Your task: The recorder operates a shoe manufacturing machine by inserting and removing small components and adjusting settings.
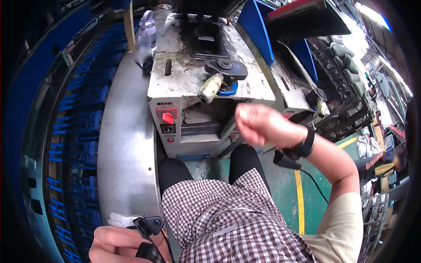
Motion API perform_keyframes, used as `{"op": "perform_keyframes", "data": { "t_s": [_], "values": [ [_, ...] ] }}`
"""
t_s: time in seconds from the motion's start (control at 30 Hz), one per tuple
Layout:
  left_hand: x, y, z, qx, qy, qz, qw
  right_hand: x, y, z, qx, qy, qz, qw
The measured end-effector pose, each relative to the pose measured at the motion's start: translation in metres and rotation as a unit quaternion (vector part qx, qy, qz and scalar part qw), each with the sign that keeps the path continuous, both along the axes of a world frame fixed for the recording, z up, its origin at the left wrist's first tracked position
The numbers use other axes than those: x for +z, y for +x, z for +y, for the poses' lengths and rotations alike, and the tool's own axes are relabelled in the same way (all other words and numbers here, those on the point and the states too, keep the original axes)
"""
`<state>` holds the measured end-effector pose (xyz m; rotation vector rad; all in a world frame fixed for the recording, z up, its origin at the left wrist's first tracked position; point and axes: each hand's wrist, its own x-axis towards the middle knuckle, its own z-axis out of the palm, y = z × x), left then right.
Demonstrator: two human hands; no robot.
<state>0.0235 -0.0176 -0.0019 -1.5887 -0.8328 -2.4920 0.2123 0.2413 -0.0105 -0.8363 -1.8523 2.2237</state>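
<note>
My right hand (268,126) is raised in front of the machine's near right edge, its fingers curled in; nothing shows in them. A black strap (307,142) with a cabled device is around that wrist. On the white machine (175,87) nearby stands a black clamp-like fixture (226,69) with a blue base and a tape-wrapped handle (211,87). At the lower left my left hand (118,243) is closed, its fingers bent; whatever they hold is hidden. A small black camera (151,224) sits at that wrist, and a white glove (120,219) lies just beyond on the metal ledge.
A bare metal ledge (127,140) runs along my left, beside a row of blue racks (85,109). The machine front carries a red rotary switch (167,117). A lilac water bottle (147,30) stands at the back. Dark moulded pieces (342,57) fill a rack on the right.
</note>
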Motion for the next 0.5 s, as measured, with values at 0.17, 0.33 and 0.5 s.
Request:
{"op": "perform_keyframes", "data": {
  "t_s": [0.17, 0.33, 0.5],
  "values": [
    [0.006, -0.001, 0.014, 0.009, 0.045, -0.011, 0.999, -0.131, 0.09, -0.034, 0.181, 0.045, -0.178, 0.966],
    [-0.003, -0.007, 0.01, 0.04, 0.046, -0.022, 0.998, -0.205, 0.177, -0.07, 0.349, 0.23, -0.49, 0.765],
    [-0.002, -0.006, 0.019, 0.035, 0.031, -0.01, 0.999, -0.243, 0.233, -0.093, 0.227, -0.132, -0.509, 0.82]
  ]
}}
